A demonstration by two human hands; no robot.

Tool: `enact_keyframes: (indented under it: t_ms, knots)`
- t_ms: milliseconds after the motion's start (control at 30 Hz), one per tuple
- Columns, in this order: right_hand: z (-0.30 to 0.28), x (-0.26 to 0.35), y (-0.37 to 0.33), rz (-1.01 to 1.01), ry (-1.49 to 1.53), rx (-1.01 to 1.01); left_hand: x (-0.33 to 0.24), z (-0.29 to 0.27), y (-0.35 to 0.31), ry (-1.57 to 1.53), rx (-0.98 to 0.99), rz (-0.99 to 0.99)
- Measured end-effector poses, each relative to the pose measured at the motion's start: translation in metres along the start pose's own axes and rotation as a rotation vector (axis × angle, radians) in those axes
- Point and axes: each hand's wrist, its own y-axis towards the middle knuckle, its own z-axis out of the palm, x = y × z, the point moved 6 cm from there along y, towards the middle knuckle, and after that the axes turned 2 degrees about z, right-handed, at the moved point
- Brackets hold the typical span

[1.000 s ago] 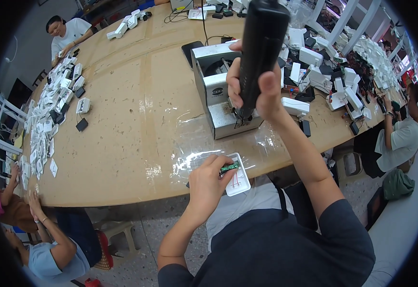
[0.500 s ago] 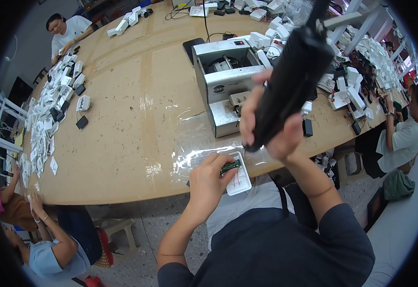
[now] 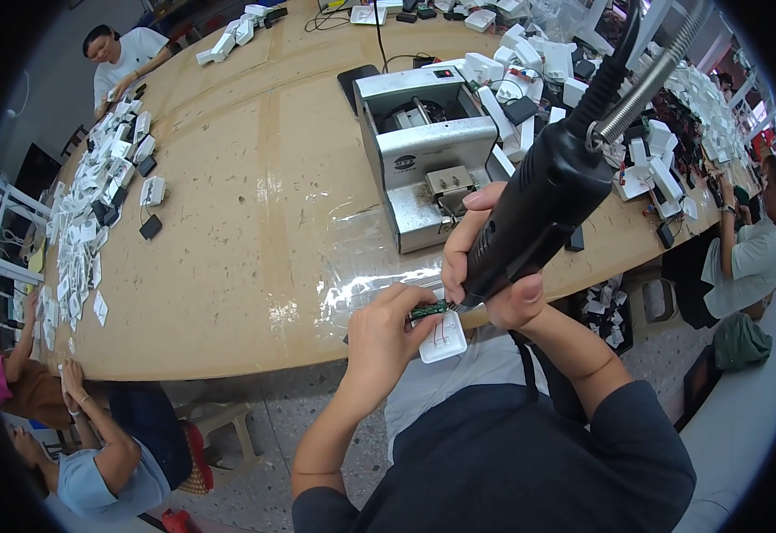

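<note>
In my right hand (image 3: pixel 503 266) is a black electric screwdriver (image 3: pixel 543 209), hung from a coiled spring and a cable. Its tip points down and left, close to a small green circuit board (image 3: pixel 429 310); whether they touch I cannot tell. My left hand (image 3: pixel 386 331) pinches that board between thumb and fingers. Under the board lies a white plastic casing (image 3: pixel 444 342) with thin red wires inside, at the table's near edge. The fingers of my right hand wrap round the screwdriver's body.
A grey metal machine (image 3: pixel 432 160) stands just beyond my hands. White casings and black parts are heaped at the right (image 3: pixel 663 169) and along the left edge (image 3: pixel 95 213) of the wooden table (image 3: pixel 237 231). Other people sit at the left and right; a bin (image 3: pixel 605 315) is below.
The screwdriver has come down and toward my left hand, its tip now beside the circuit board. My left hand has stayed almost still with the board.
</note>
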Motion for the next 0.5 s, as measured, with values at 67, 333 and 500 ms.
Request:
enact_keyframes:
  t_ms: [67,333,500]
  knots:
    - [-0.0011,-0.0004,0.0005,0.010,0.020,-0.011,-0.0005,0.0003,0.0000,0.012,-0.004,0.015]
    - [-0.0013,-0.0071,-0.0033,0.000,0.010,-0.045,-0.0062,0.0012,0.0001,0.098,0.035,0.002]
    - [-0.0010,-0.0086,-0.0054,-0.002,0.001,-0.036,-0.0044,0.0028,-0.0020,0.110,0.046,-0.026]
